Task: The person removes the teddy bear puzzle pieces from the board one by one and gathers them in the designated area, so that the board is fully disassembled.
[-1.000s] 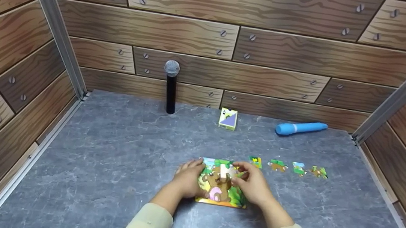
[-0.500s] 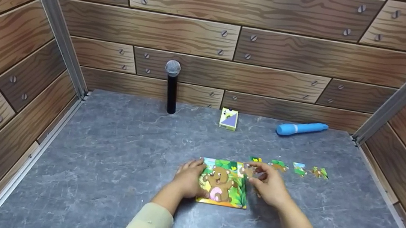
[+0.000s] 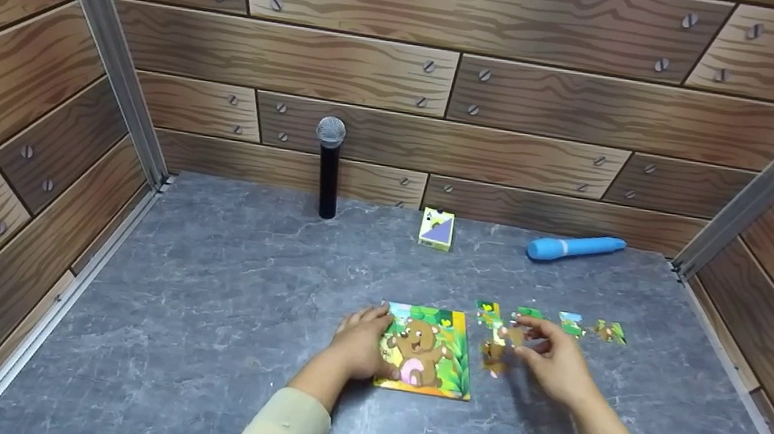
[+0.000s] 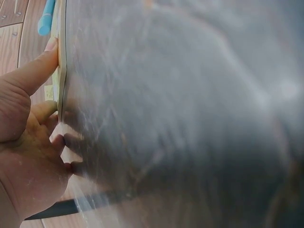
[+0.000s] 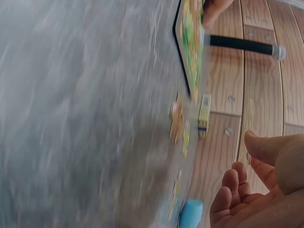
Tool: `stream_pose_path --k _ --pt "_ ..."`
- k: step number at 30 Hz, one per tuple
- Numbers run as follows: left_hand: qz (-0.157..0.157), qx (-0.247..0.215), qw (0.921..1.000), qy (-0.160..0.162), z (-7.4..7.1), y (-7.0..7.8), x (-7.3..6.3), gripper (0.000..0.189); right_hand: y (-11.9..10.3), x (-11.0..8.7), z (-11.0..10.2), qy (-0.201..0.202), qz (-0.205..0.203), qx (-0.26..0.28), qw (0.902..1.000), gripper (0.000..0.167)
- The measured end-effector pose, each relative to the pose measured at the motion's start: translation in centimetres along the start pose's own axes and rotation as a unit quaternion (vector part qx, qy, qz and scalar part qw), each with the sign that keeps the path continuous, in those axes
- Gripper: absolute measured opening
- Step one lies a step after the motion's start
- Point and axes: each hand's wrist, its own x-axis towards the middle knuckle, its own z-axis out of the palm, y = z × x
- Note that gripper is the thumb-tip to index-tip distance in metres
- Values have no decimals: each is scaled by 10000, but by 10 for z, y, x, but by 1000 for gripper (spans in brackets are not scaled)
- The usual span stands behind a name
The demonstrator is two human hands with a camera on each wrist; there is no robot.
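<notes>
Your R hand (image 3: 554,360) has shifted right, off the thin, square, colourful bear-picture board (image 3: 427,352), so the full print shows & the piece isn't laid on it. Largest first: grey, marble-patterned bench (image 3: 227,301); on it, front & centre, the board lies flat, bear's head away from you, approx. square, no clear long axis. L hand (image 3: 359,347) rests loosely extended on its left edge. R thumb & finger, nearly together, pinch a thin, brown bear-print puzzle piece (image 3: 514,336) right of the board; its long axis: can't tell.
</notes>
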Motion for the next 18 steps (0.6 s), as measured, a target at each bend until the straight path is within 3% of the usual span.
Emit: stream_pose_path --k 9,18 --pt "-9 47 10000 -27 -1 1 0 96 23 -6 -22 163 151 -190 9996 42" --pt "-48 45 10000 -60 1 0 0 96 45 -10 -26 154 232 -238 9993 42"
